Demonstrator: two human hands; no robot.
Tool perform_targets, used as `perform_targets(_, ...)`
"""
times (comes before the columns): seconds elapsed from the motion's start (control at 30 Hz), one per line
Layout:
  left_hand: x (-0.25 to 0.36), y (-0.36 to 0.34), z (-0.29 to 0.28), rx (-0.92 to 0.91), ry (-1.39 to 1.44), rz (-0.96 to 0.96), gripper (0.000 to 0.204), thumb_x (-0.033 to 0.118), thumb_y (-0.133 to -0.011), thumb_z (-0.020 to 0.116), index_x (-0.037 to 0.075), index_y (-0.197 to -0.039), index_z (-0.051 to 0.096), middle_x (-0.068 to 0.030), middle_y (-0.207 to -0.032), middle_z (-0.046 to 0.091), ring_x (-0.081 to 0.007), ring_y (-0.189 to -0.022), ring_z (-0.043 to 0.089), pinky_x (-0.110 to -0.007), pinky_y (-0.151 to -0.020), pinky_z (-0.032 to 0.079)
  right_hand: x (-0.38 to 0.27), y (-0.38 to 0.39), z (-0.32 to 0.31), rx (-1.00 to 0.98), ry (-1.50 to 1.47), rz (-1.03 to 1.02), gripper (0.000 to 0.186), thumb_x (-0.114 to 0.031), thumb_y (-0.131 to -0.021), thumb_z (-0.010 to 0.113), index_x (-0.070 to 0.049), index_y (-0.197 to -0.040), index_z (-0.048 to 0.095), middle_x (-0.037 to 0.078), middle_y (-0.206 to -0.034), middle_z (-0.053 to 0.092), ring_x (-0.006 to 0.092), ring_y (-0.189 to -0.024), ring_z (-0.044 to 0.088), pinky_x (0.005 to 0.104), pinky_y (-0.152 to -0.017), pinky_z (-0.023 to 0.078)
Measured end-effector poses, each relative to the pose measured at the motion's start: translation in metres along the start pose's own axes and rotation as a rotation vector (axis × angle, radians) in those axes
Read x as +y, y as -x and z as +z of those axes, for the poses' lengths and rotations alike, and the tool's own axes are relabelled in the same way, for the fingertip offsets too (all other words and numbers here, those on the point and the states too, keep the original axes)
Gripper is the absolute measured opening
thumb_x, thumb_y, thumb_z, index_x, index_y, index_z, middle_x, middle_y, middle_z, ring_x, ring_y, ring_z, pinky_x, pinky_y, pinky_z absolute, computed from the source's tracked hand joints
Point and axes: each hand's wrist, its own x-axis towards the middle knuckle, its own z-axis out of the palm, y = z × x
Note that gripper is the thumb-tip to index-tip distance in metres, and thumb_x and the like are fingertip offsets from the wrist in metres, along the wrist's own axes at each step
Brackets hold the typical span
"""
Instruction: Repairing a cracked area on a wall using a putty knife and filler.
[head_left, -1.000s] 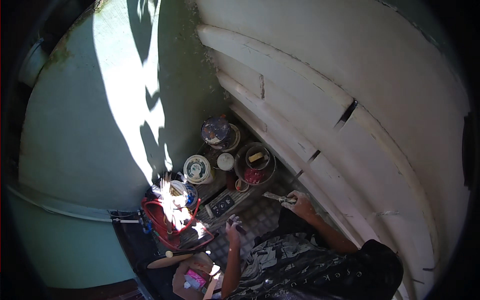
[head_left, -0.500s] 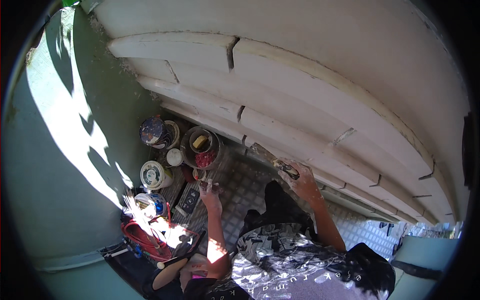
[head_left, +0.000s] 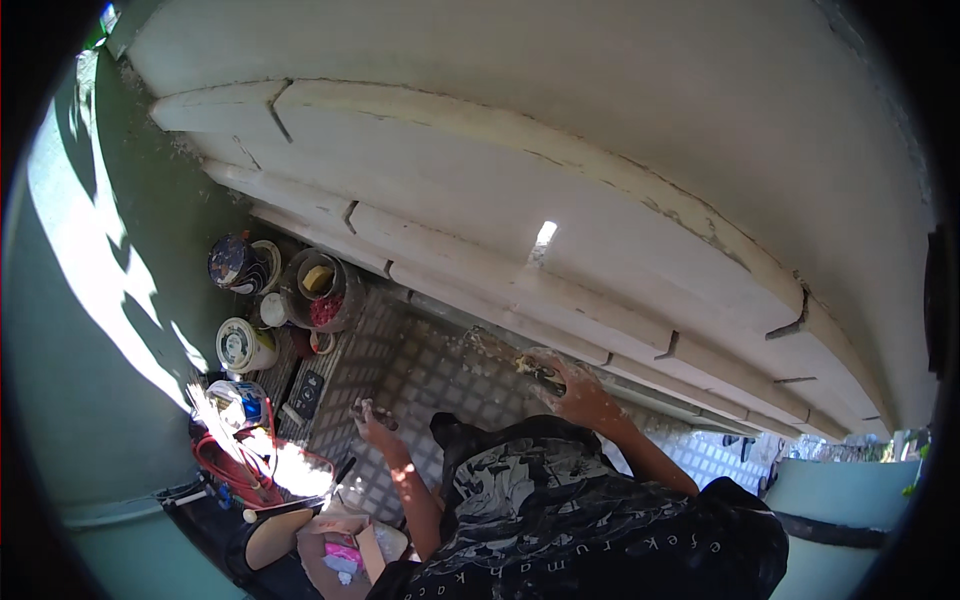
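Note:
My right hand point(head_left: 578, 396), dusted with white, grips a putty knife point(head_left: 495, 347) by its handle. The stained flat blade points left, below the lower ledges of the pale moulded wall point(head_left: 640, 262). My left hand point(head_left: 376, 426) hangs lower and to the left, over the tiled floor. Its whitened fingers are curled in, and what lies between them, if anything, is too small to make out. Neither hand touches the wall.
Left of my hands stand a grey bucket point(head_left: 351, 300) with a yellow sponge point(head_left: 318, 278), several paint tubs point(head_left: 246, 346) and a wooden plank point(head_left: 340, 350). Red cable point(head_left: 225, 468) lies below them, near an open cardboard box point(head_left: 372, 553). A green wall point(head_left: 110, 400) rises at left.
My view has shifted, so the wall and tubs sit further left. Both hands appear lower and further left, the putty knife still in my right hand. The cardboard box shows more fully.

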Motion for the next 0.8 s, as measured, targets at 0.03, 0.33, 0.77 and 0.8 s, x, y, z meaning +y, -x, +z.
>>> perform_targets(0.03, -0.008, 0.016, 0.003, 0.000, -0.007, -0.005, 0.021, 0.019, -0.095, 0.056, 0.011, -0.113, 0.059, 0.0016, -0.073, 0.060, -0.0057, -0.050, 0.045, -0.022, -0.042, 0.031, 0.011, 0.011, -0.009, -0.004, -0.001, 0.007, 0.052, -0.038, -0.091, 0.058, -0.026, -0.139, 0.041, 0.012, -0.133, 0.054, 0.0410, -0.118, 0.051, 0.0493, -0.104, 0.035)
perform_targets(0.33, -0.013, 0.145, 0.099, -0.555, -0.112, 0.719, 0.018, 0.008, -0.092, 0.057, 0.002, -0.108, 0.062, -0.0101, -0.102, 0.064, -0.0124, -0.072, 0.058, -0.025, -0.056, 0.044, 0.089, 0.105, -0.074, 0.409, 0.072, 0.138, 0.053, -0.037, -0.091, 0.058, -0.023, -0.139, 0.042, 0.009, -0.129, 0.057, 0.0347, -0.110, 0.057, 0.0471, -0.097, 0.041)
perform_targets(0.77, 0.067, 0.209, 0.253, -1.511, -0.482, 1.741, 0.042, 0.003, -0.080, 0.050, 0.010, -0.119, 0.059, -0.0141, -0.128, 0.059, -0.0337, -0.123, 0.053, -0.045, -0.099, 0.040, 0.111, 0.195, -0.076, 1.139, -0.115, 0.634, 0.037, -0.009, -0.084, 0.063, -0.007, -0.120, 0.057, 0.017, -0.110, 0.062, 0.0352, -0.099, 0.062, 0.0413, -0.083, 0.049)
perform_targets(0.8, 0.069, 0.209, 0.257, -1.554, -0.518, 1.749, 0.043, 0.002, -0.078, 0.050, 0.010, -0.120, 0.059, -0.0143, -0.128, 0.059, -0.0343, -0.123, 0.053, -0.046, -0.099, 0.040, 0.103, 0.188, -0.067, 1.169, -0.038, 0.695, 0.036, -0.009, -0.084, 0.062, -0.008, -0.120, 0.057, 0.016, -0.104, 0.062, 0.0336, -0.093, 0.063, 0.0410, -0.077, 0.051)
